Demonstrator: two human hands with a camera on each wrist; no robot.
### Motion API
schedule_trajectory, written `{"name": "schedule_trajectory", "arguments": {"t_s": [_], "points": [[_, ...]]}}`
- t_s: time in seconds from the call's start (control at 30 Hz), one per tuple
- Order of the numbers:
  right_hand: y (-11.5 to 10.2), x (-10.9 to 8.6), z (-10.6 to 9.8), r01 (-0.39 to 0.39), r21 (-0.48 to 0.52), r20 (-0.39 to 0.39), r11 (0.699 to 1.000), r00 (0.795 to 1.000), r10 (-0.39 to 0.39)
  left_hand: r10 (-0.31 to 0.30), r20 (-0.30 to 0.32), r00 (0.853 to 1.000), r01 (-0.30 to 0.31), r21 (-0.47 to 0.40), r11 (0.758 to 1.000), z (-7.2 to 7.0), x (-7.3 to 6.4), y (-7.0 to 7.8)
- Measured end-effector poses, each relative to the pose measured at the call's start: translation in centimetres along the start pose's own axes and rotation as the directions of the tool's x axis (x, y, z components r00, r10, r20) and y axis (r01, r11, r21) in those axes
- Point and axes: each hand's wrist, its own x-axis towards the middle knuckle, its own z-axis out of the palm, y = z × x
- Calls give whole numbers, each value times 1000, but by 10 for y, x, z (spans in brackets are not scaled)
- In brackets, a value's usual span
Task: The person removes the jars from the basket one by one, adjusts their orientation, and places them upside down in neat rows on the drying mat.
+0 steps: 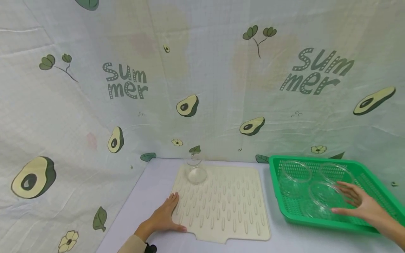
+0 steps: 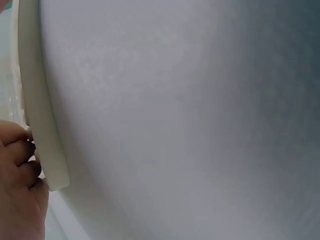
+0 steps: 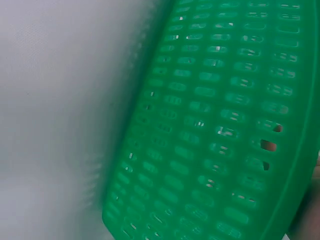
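My left hand [image 1: 164, 213] rests at the left edge of a cream ridged mat [image 1: 221, 203], fingers extended and thumb spread along its near corner. In the left wrist view, the left hand [image 2: 20, 180] meets the edge of the mat [image 2: 37, 95]. Inside a green basket [image 1: 275, 196], my right hand [image 1: 364, 202] holds a clear glass bowl [image 1: 316, 196], its thumb in front and fingers behind the rim. The right wrist view is mostly filled by the slotted wall of the basket [image 3: 200, 120], with that hand largely hidden.
Two more clear glass bowls stand in the basket, one at the back left [image 1: 291, 182] and one at the back right [image 1: 335, 170]. Another clear glass vessel [image 1: 197, 175] stands on the mat's far left. A printed cloth [image 1: 215, 88] hangs behind the white table [image 1: 148, 189].
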Motion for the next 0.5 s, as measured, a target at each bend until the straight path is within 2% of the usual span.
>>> {"name": "schedule_trajectory", "arguments": {"t_s": [0.27, 0.5], "points": [[1, 2, 2, 76, 35, 65, 996, 995, -78, -7, -8, 1000, 8, 15, 1000, -7, -3, 0], [5, 5, -1, 156, 115, 95, 981, 981, -168, 6, -25, 1000, -6, 10, 1000, -17, -1, 13]]}}
